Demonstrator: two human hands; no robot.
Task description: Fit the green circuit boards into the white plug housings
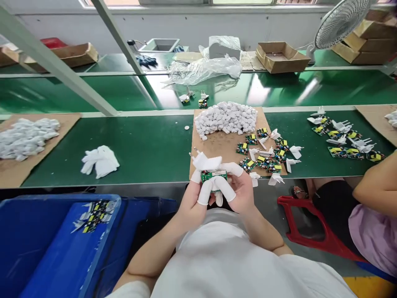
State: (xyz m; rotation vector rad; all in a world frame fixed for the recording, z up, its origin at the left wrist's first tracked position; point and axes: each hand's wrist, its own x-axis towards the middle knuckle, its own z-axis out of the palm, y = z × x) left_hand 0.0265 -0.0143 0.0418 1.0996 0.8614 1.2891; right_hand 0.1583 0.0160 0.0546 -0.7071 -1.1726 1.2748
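Both my hands meet in front of my chest at the bench edge, with white finger cots on several fingers. Between them is a green circuit board (pixel 205 177), and a white plug housing with metal pins (pixel 207 161) sits just beyond it. My left hand (pixel 195 194) grips the board's left end. My right hand (pixel 240 188) closes on its right end. Fingertips cover much of the board's lower part. Just ahead on a cardboard sheet (pixel 206 149) lies a heap of small white pieces (pixel 228 118). Circuit boards with white plug parts (pixel 266 159) are scattered to the right.
White gloves (pixel 101 161) lie on the green bench to the left. A blue bin (pixel 62 248) holding several boards stands lower left. Behind are a conveyor (pixel 124 93), a cardboard box (pixel 281 58) and a fan (pixel 339 25). A person sits at right near a red stool (pixel 325 231).
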